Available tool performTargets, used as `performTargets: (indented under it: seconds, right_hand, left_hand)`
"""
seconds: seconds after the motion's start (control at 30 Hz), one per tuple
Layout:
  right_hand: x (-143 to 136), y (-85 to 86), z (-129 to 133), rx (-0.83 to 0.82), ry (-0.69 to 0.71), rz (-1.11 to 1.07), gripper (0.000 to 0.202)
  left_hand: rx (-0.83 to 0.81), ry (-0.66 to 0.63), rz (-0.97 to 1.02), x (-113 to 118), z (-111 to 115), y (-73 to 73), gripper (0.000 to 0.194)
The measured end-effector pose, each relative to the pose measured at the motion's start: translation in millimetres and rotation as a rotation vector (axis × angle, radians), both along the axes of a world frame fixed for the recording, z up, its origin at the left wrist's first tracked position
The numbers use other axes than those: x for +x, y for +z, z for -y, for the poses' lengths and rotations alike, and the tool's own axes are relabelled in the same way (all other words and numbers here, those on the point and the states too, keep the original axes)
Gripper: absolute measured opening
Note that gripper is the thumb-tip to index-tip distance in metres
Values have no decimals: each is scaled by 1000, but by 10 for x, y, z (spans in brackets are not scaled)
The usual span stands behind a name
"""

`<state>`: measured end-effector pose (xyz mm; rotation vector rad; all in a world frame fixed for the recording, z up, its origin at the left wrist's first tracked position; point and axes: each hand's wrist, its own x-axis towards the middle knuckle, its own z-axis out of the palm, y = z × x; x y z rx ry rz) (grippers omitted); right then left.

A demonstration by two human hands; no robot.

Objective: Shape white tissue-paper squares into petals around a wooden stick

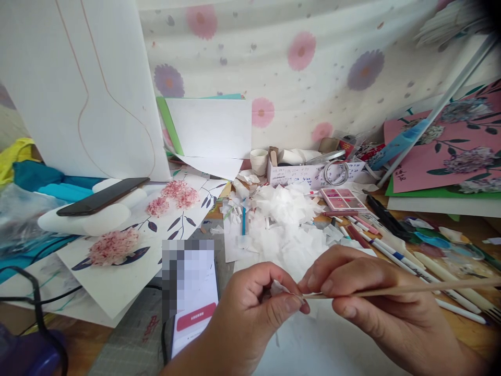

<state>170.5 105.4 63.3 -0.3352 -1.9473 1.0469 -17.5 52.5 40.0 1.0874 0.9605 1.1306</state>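
My left hand pinches a small piece of white tissue paper between thumb and forefinger. Close against it on the right, my right hand is closed round a thin wooden stick, whose tip reaches the tissue at my left fingertips. The stick runs out past my right hand to the right edge. Beyond both hands lies a heap of torn white tissue pieces. Under the hands is a white sheet.
At the left, a lit phone lies near paper with pink tissue flowers; a dark phone rests on white rolls. Pens and a palette lie right. Paper cups and a white box stand behind.
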Motion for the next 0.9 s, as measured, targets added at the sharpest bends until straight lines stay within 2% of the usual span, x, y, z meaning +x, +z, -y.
performTargets:
  seconds: [0.5,0.9]
  right_hand:
    - [0,12,-10,4,6,16,11]
    - [2,49,-3,82,1,77,12]
  left_hand:
    - [-2,-3,-35,-8,12,26,15]
    - [-46,8,-136,-2,-4,26,19]
